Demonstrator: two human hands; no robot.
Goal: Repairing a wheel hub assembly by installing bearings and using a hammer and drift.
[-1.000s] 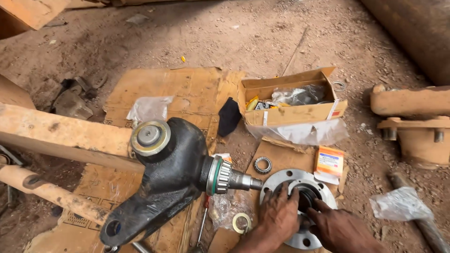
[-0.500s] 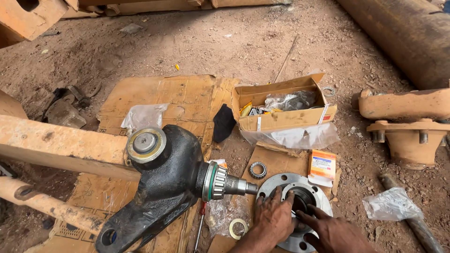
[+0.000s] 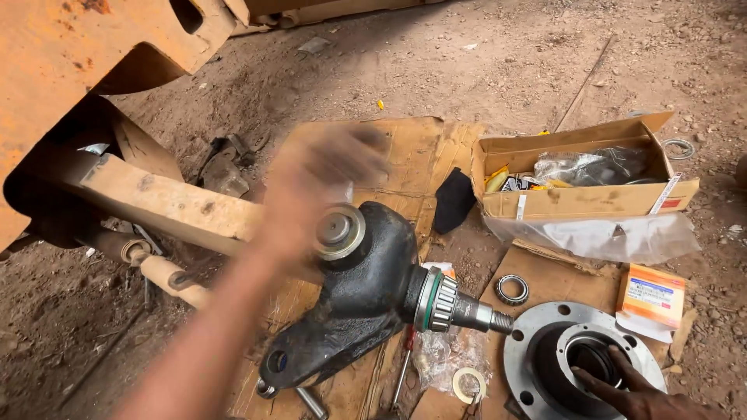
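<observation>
Left hand (image 3: 327, 175) is a blur over the steering knuckle (image 3: 362, 292), so can't tell its fingers. Right hand (image 3: 634, 393) has fingers spread flat on the wheel hub (image 3: 545, 350), which lies on cardboard just beside the spindle (image 3: 475, 315). I'd keep that hub bore clean and square.

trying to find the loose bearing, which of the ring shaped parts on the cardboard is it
The toothed metal bearing ring lying just beyond the hub flange; the flat pale washer nearer the camera is smooth and plain.

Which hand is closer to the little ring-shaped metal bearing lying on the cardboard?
The right hand. It rests on the round grey metal hub, just below and to the right of the small ring-shaped metal bearing. The left hand is blurred, raised over the black steering knuckle, farther left.
</observation>
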